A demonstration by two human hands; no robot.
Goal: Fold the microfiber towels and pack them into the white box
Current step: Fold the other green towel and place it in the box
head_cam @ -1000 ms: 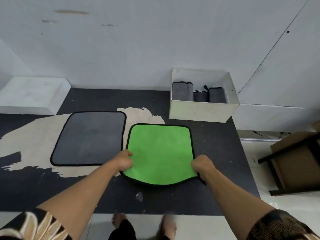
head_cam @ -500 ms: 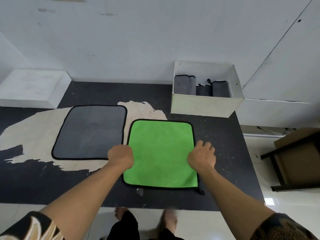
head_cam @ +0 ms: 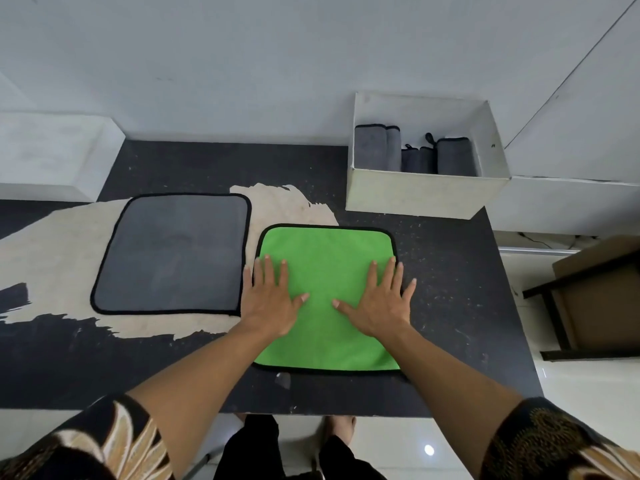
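Surface: dark speckled tabletop (head_cam: 450,306) with a pale worn patch (head_cam: 52,254), set against a white wall.
Head view, green towel: the green microfiber towel (head_cam: 329,258) lies flat and unfolded at the near middle of the table, black hem all round.
Left hand: the left hand (head_cam: 268,303) is flat with fingers straight and spread, palm pressing the towel's left half and little finger over the hem; it grips nothing.
Right hand: the right hand (head_cam: 381,303) mirrors it on the right half, also flat and holding nothing.
Handling: probably light, soft and limp, so it will sag. The hemmed corners look like the best places to pinch.
White box: the white box (head_cam: 415,195) stands at the back right, just beyond the towel's far edge. Folded grey towels (head_cam: 372,147) stand inside along its front wall.
Neighbours: a grey towel (head_cam: 173,254) lies flat just left, with a narrow gap between them.
In the way: only the box's front wall. A white block (head_cam: 52,154) and cardboard (head_cam: 595,299) sit well apart.
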